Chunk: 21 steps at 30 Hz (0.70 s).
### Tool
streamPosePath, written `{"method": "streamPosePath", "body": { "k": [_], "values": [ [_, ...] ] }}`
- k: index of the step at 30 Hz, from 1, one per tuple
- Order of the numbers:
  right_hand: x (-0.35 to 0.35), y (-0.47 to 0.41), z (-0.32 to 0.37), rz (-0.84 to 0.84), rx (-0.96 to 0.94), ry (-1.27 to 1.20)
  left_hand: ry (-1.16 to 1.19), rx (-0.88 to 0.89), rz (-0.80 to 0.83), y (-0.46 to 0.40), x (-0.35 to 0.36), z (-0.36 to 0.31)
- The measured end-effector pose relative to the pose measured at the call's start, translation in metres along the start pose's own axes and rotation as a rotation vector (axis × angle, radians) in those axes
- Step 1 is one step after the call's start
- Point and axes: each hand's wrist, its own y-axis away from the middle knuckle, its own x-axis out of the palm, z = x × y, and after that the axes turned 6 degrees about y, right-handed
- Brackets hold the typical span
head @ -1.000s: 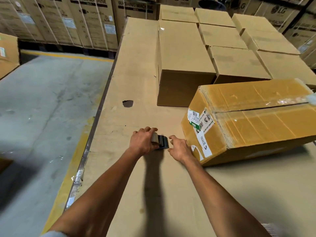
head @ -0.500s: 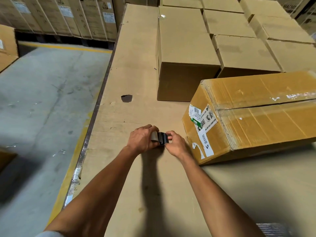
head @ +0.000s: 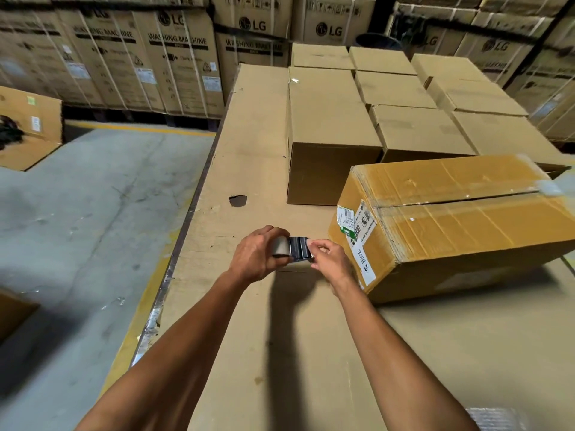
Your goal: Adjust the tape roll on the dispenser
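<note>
One dark roll of clear packing tape on a grey cardboard core (head: 295, 249) sits between both hands, just above the cardboard-covered desk (head: 280, 353). Left hand (head: 258, 258) curls round the core. Right hand (head: 329, 259) pinches the tape's end with thumb and fingertips. Just right of it, a tilted yellow-brown taped carton (head: 460, 225) carries white and green stickers, text too small to read. Plain brown boxes (head: 329, 132) lie behind. Stacked cartons (head: 174, 57) at the back read "LG" and "WASHING MACHINE".

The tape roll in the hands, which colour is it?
The tape roll looks glossy dark grey-black, in the head view.
</note>
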Motion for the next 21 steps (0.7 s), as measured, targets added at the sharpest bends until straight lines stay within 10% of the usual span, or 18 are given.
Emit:
{"method": "streamPosePath", "body": {
  "k": [21],
  "values": [
    [-0.055,0.061,0.031,-0.124,-0.221,0.038,0.004,0.075,-0.135,0.025,-0.016,-0.061]
  ]
}}
